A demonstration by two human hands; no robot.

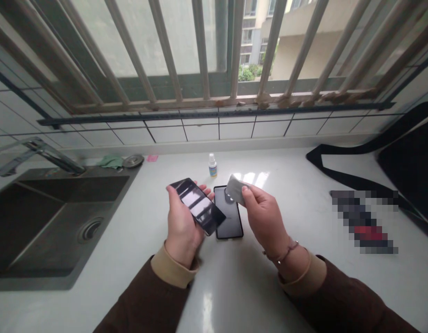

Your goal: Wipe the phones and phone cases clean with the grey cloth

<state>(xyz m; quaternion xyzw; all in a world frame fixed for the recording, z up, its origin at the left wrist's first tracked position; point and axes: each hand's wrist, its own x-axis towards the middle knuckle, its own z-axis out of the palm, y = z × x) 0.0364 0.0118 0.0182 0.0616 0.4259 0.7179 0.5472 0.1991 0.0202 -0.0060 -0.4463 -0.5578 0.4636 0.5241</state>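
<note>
The left hand [182, 222] closes round a phone [198, 206], fingers curled behind it, screen up; the right hand [265, 222] pinches a grey cloth [236, 189] between thumb and fingers, just above a second phone [231, 219] lying back up on the counter [290, 171] between the hands; the cloth hides that phone's far end; open counter runs near and right; a sink [75, 222] lies left; a small bottle [212, 165] stands far; a pixelated object [362, 222] at right cannot be made out.

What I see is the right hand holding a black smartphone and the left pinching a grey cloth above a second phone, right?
No, the hands are swapped: the head view shows the left hand holding the black smartphone and the right hand pinching the grey cloth above the second phone.
</note>
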